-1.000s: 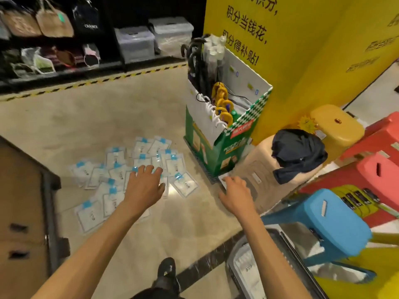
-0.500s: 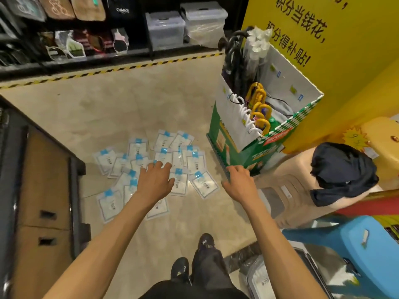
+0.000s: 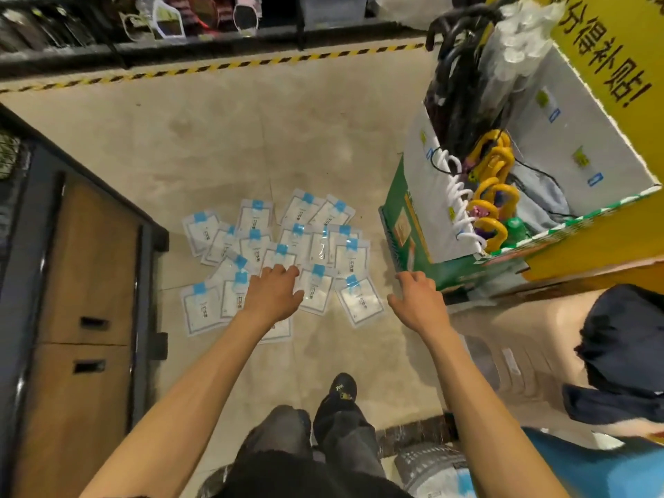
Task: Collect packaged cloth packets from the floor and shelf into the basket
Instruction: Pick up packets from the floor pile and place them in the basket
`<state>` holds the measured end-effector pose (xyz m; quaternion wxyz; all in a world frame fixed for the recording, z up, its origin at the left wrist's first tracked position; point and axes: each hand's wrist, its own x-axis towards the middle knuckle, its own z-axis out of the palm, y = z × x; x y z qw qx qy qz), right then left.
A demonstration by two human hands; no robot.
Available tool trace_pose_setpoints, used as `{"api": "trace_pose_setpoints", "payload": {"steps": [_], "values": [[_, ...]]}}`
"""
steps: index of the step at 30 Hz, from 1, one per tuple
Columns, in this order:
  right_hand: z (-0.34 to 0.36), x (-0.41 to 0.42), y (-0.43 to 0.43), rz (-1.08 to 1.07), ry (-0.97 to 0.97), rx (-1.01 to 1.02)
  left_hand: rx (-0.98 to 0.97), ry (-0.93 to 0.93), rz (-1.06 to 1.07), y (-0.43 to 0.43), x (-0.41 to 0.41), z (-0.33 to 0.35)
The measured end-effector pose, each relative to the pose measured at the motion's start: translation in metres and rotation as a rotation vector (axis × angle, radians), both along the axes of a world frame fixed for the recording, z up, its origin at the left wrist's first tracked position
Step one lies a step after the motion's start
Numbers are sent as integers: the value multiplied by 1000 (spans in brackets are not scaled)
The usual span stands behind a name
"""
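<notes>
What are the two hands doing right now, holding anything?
Left hand: open, over the packets, holding nothing.
Right hand: open, fingers loosely curled, holding nothing.

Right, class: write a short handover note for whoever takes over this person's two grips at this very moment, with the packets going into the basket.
Left grip: open, fingers spread low over the packets; contact unclear, nothing held.
Right grip: open, loosely curled, empty, near the green display box.
Packets: a loose, overlapping heap on the floor ahead of the feet.
Basket: at the bottom edge beside the right forearm, mostly out of view, contents unclear.
Done: no packet in either grip yet.
Left: gather the whole floor heap into the basket; any shelf packets are not in view.
</notes>
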<state>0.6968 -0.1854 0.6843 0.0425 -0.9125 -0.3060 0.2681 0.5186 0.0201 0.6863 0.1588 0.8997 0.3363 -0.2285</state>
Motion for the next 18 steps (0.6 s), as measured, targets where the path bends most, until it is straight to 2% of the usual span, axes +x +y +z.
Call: {"api": "trace_pose_setpoints", "payload": {"steps": [9,18], "values": [[-69,46,28,-20,113,-86,-43,42,68,40,37,-74],[-196,80,55,-90,176,-166,-98,107,69,82,62,-208]]}}
